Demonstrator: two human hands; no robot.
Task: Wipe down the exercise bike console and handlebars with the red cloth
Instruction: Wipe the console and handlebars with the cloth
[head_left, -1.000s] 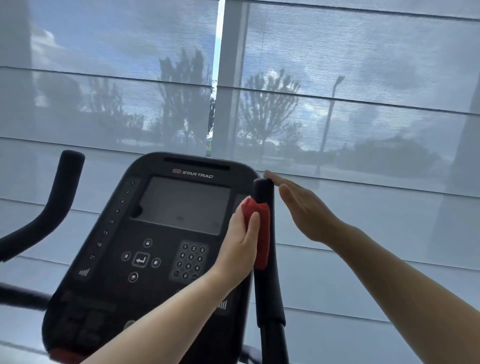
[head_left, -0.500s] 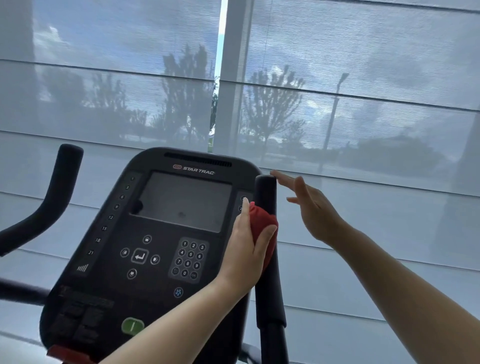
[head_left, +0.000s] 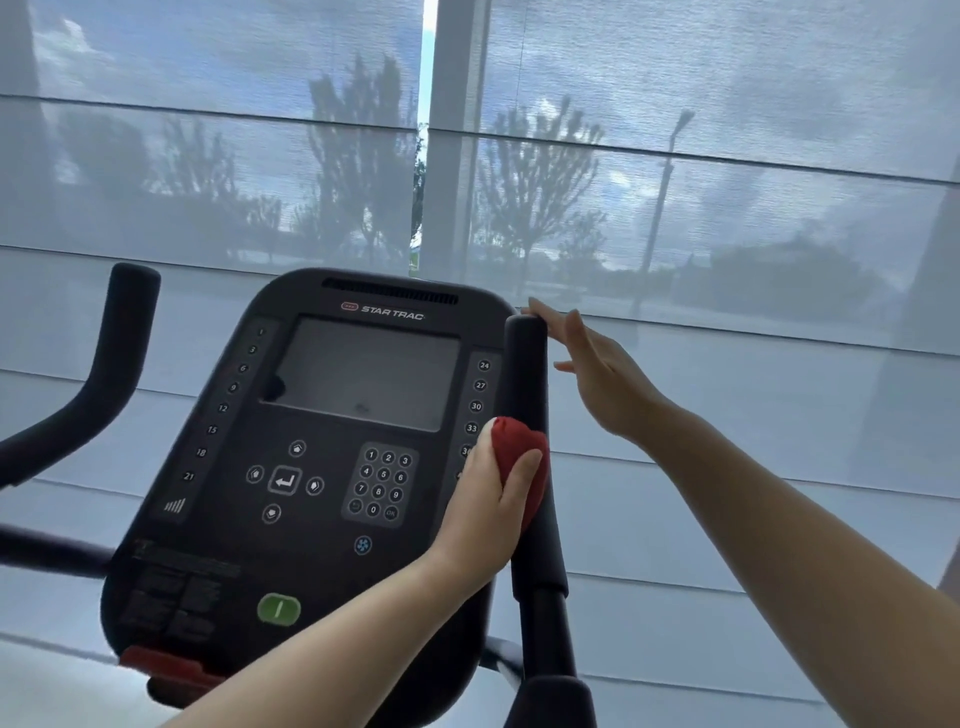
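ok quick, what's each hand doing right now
left hand: closed on the red cloth, pressed to the right handlebar
right hand: open, holding nothing, fingertips by the handlebar top

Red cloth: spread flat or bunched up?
Bunched: the red cloth is a rounded wad in the left hand, pressed against the right handlebar.

Bike frame (head_left: 545, 654) carries console (head_left: 332, 447), handlebars (head_left: 527, 374).
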